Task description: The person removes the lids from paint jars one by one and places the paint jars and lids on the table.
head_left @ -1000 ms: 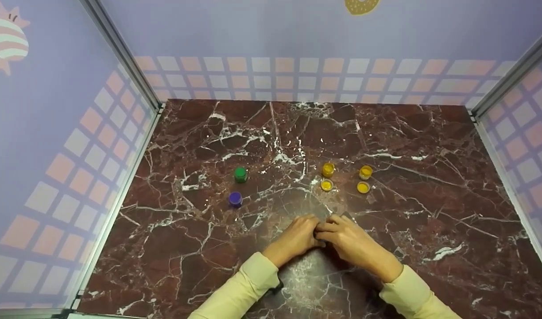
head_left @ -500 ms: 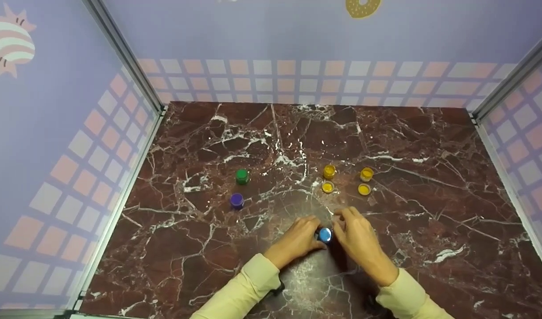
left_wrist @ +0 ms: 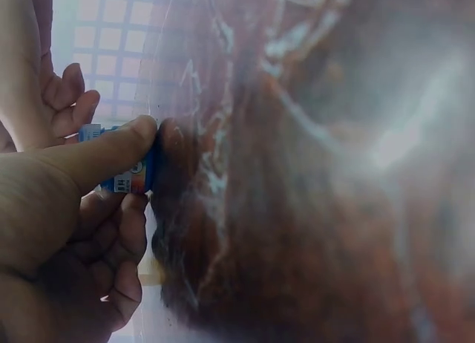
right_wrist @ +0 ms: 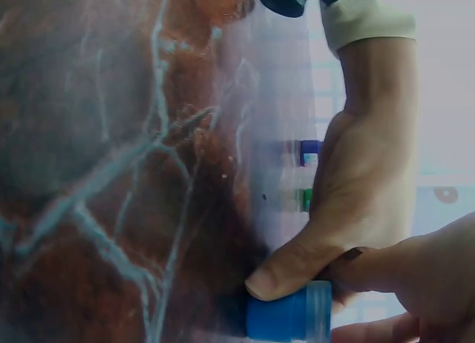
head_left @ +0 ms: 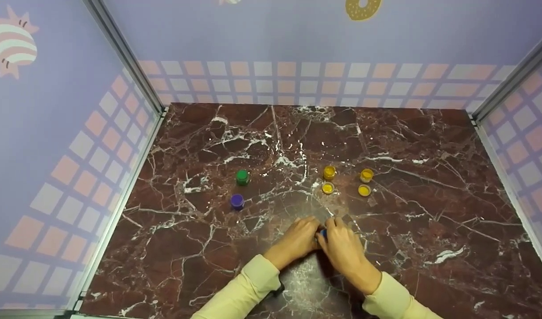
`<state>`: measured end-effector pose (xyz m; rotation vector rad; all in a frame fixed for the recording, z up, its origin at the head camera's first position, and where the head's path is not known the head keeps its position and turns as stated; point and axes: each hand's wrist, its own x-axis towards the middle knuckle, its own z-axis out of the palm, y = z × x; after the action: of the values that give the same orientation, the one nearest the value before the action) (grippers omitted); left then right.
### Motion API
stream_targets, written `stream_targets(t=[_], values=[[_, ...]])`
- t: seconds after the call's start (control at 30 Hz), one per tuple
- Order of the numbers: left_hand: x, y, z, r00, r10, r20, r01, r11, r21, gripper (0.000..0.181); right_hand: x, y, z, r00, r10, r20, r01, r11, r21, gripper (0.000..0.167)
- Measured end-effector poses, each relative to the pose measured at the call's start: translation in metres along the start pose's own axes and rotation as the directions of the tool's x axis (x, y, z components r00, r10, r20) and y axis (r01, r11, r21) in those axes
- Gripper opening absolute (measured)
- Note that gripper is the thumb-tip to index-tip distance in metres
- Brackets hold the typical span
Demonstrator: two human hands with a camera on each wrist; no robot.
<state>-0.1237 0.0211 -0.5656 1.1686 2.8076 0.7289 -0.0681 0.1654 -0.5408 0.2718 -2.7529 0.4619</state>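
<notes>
A small blue paint jar [right_wrist: 278,321] with a clear-rimmed lid [right_wrist: 319,312] is between the two hands near the front middle of the table. My left hand [head_left: 298,235] grips its body, thumb on one side and fingers on the other. My right hand [head_left: 343,250] has its thumb and fingers curled at the lid, and in the head view it covers most of the jar. A printed label [left_wrist: 123,181] shows on the jar in the left wrist view.
Beyond the hands, two open yellow paint jars [head_left: 329,172] [head_left: 366,175] stand with their lids [head_left: 327,188] [head_left: 364,190] in front of them. To the left are a green jar [head_left: 242,177] and a purple jar [head_left: 237,201]. Patterned walls [head_left: 271,75] border the marbled table [head_left: 173,261].
My right hand drew back to the right, exposing the jar's blue top, then came back over it. The left hand kept its grip. The other jars stayed put.
</notes>
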Motion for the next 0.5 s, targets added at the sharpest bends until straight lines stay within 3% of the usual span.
stream_targets(t=[0.33,0.5], values=[[-0.0001,-0.0003,-0.0003,1.0,0.015,-0.015,-0.015,1.0,0.013,0.035,-0.0024,0.0014,0.0007,0.999,-0.033,0.021,0.033,0.999,0.002,0.029],[0.0003,0.0006,-0.0002,1.0,0.019,-0.011,-0.018,0.998,0.062,0.036,-0.0035,0.003,0.0003,0.998,-0.064,0.002,0.064,0.998,0.01,0.025]])
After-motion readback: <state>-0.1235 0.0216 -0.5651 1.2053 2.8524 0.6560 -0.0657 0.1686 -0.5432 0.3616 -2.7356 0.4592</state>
